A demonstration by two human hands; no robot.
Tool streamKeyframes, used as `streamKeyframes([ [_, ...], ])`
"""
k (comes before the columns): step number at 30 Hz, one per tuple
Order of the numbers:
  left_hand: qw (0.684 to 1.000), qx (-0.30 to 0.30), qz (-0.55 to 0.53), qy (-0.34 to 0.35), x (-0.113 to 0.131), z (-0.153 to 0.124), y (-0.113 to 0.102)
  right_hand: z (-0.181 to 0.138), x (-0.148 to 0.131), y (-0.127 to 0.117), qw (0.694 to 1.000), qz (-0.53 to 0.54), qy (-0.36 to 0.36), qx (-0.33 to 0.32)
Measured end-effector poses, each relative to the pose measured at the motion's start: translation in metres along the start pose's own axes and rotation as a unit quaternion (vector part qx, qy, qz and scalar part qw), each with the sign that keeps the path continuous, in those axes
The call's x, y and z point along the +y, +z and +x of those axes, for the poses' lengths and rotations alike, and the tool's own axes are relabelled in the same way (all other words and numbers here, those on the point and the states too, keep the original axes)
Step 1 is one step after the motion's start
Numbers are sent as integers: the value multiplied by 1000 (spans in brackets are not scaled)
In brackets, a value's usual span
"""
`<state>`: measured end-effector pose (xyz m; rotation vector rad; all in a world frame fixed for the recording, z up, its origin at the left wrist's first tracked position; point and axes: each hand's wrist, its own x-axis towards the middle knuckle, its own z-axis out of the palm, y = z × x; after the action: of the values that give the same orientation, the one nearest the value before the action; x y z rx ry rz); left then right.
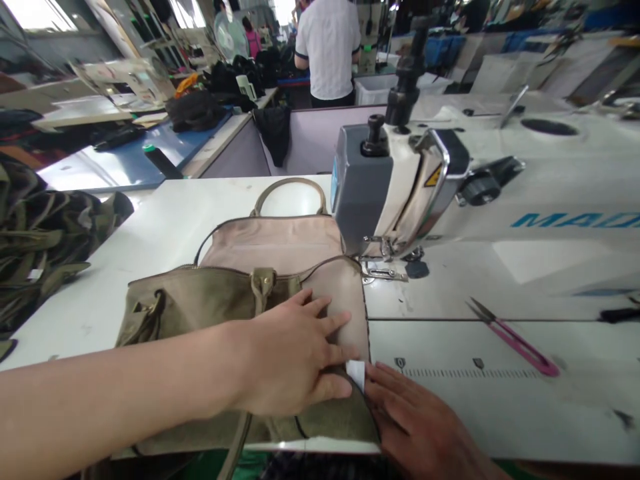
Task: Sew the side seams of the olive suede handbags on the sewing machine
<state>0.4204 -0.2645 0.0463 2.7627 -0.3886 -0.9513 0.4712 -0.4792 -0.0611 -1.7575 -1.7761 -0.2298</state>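
Note:
An olive and beige handbag [220, 293] lies flat on the white sewing table [150, 247], its beige lining turned up toward the sewing machine [450, 193]. My left hand [295, 357] presses flat on the bag's right edge, fingers spread. My right hand [415, 420] rests at the table's near edge, its fingertips touching a small white label [356, 373] at the bag's edge. The presser foot [383, 257] stands just beyond the bag's far right corner.
Pink-handled thread snips [515, 340] lie on the machine bed to the right. A pile of camouflage fabric [45, 233] sits at the left edge. A person in a white shirt [330, 47] stands at a far table with dark bags.

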Motion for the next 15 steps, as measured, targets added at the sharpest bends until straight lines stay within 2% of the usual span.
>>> streamKeyframes([
  [6,996,81,23,-14,-2,1,6,10,18,-1,1000,6,-15,-18],
  [11,992,70,94,-42,-15,9,-2,23,35,0,1000,-1,-9,-28],
  [15,988,90,124,-37,-28,13,-14,32,52,-3,998,-34,-33,-37],
])
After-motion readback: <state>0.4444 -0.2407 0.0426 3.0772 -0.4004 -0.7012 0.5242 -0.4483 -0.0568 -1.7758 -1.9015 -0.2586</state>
